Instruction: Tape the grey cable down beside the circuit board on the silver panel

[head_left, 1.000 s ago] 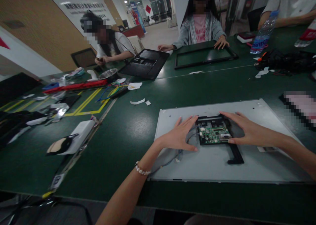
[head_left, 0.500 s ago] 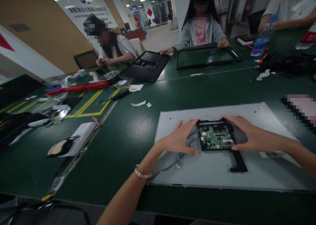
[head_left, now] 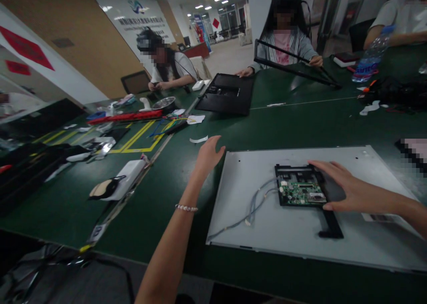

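Note:
A grey metal monitor back panel (head_left: 287, 224) lies flat on the green table in front of me. A small green circuit board (head_left: 300, 192) sits in a black bracket at its middle, with thin grey wires (head_left: 253, 206) trailing left. My right hand (head_left: 347, 190) lies flat and open on the panel, fingers touching the bracket's right side. My left hand (head_left: 208, 155) hovers open above the table just past the panel's far left corner, holding nothing. A pearl bracelet (head_left: 186, 208) is on that wrist.
Across the table a person tilts up a black monitor frame (head_left: 293, 64); a black rear cover (head_left: 227, 93) lies beside it. Another person sits at the far left. A red bar (head_left: 126, 116), a steel bowl (head_left: 164, 103), a white device (head_left: 125, 177) and a water bottle (head_left: 370, 59) stand around.
My left hand has lifted off the circuit board and moved forward and left, beyond the panel's corner. The person opposite has raised the black frame off the table. My view has shifted.

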The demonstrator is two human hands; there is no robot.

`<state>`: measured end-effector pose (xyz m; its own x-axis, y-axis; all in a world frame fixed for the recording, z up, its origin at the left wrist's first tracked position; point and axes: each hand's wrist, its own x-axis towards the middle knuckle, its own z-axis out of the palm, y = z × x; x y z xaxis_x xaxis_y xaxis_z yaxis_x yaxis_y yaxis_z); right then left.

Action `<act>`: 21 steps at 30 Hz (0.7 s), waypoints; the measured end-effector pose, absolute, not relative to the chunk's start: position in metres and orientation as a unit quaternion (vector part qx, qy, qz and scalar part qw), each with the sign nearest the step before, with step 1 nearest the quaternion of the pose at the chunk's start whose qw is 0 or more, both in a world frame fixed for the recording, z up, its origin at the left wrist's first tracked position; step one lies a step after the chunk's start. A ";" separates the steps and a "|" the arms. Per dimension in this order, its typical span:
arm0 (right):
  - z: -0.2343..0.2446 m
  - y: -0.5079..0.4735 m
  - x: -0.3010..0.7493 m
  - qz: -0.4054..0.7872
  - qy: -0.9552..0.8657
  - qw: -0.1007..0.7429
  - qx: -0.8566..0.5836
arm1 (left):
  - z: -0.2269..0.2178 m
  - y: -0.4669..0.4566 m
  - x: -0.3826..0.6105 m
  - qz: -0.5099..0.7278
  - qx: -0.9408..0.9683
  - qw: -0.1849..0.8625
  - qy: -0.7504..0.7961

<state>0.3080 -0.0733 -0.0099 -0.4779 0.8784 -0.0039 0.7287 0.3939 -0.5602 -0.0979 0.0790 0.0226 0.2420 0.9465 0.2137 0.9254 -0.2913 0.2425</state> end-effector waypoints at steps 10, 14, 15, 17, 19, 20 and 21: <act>-0.010 -0.073 0.308 0.250 -0.826 0.151 -0.482 | 0.014 0.124 -0.124 0.012 0.783 -0.082 0.617; -0.010 -0.072 0.312 0.261 -0.824 0.147 -0.481 | 0.018 0.127 -0.117 0.006 0.780 -0.103 0.617; -0.010 -0.072 0.312 0.263 -0.824 0.148 -0.480 | 0.021 0.127 -0.113 0.006 0.779 -0.108 0.618; -0.010 -0.073 0.313 0.266 -0.822 0.155 -0.479 | 0.026 0.124 -0.101 0.006 0.777 -0.116 0.619; -0.010 -0.073 0.313 0.268 -0.820 0.157 -0.482 | 0.032 0.114 -0.079 0.015 0.785 -0.120 0.607; -0.011 -0.074 0.313 0.266 -0.819 0.154 -0.484 | 0.035 0.106 -0.063 0.021 0.795 -0.119 0.594; -0.011 -0.074 0.312 0.263 -0.819 0.150 -0.487 | 0.037 0.096 -0.046 0.044 0.816 -0.115 0.565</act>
